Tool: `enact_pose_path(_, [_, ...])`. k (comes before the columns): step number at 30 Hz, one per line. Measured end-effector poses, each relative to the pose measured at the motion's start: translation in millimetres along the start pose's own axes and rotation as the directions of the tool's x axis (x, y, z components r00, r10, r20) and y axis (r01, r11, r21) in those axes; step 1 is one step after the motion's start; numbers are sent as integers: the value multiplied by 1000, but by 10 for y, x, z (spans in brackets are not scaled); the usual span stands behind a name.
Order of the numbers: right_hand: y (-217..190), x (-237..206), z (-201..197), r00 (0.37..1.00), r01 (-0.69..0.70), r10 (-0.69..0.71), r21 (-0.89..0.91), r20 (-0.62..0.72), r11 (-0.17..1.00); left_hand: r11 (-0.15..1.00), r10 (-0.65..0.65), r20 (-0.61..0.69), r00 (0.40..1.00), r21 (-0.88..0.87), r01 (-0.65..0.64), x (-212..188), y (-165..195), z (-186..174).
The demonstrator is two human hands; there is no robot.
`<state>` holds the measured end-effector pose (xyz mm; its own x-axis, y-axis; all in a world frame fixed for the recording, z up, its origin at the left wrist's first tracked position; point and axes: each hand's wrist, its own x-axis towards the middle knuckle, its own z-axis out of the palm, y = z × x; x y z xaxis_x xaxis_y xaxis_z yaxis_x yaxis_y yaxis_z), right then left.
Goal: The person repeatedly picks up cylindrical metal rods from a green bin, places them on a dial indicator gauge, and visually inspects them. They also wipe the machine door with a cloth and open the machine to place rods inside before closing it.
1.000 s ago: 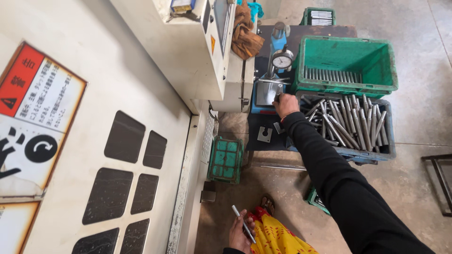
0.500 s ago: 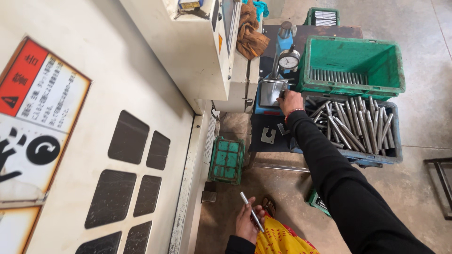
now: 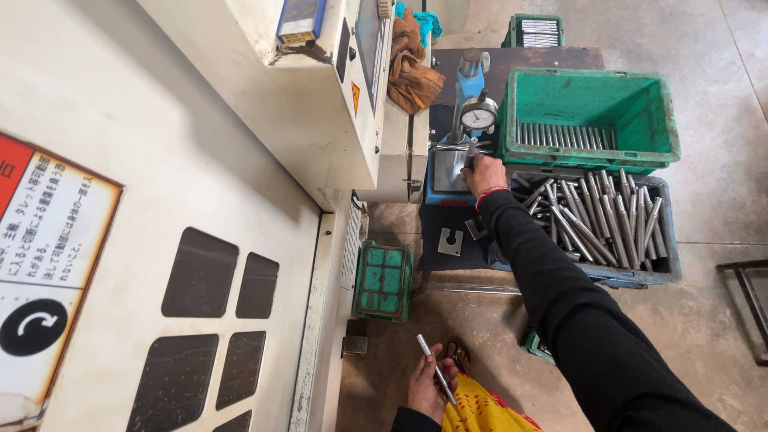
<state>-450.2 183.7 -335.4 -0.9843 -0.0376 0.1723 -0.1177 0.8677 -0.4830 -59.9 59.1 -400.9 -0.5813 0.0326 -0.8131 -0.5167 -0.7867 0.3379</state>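
Note:
My right hand [image 3: 485, 173] reaches out to the blue dial gauge stand [image 3: 466, 112] and grips a short metal rod [image 3: 471, 152] under its round dial, on the stand's flat base. My left hand [image 3: 430, 386] stays low near my body, closed around a second metal rod [image 3: 434, 367] that points up and away. My right sleeve is black, with a red band at the wrist.
A grey crate of several metal rods [image 3: 600, 220] lies right of the gauge, a green crate [image 3: 590, 118] with rods lined up behind it. A big white machine [image 3: 240, 120] fills the left. A small green crate [image 3: 383, 281] sits on the floor, brown rag [image 3: 412, 72] above.
The view has shifted, so the gauge sits a little lower in frame. My left hand has risen slightly with its rod. My right hand stays at the gauge.

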Motion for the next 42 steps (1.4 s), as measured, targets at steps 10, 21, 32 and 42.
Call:
enact_pose_path(10, [-29,87,7,999,13,-11,50,-37,999,999,30,32,999,-18,-30,16,120,73])
enact_pose_path(21, [-17,113,3,998,49,-47,31,-50,998,1000,-10,-13,1000,10,10,-3,193,178])
enact_pose_path(32, [156,-244,-113,955,215,-222,54,199,975,1000,8,-6,1000,-26,-8,-1,196,110])
enact_pose_path(42, [194,-674,-164,933,265,-223,-120,283,957,997,69,30,997,-27,-68,-69,227,32])
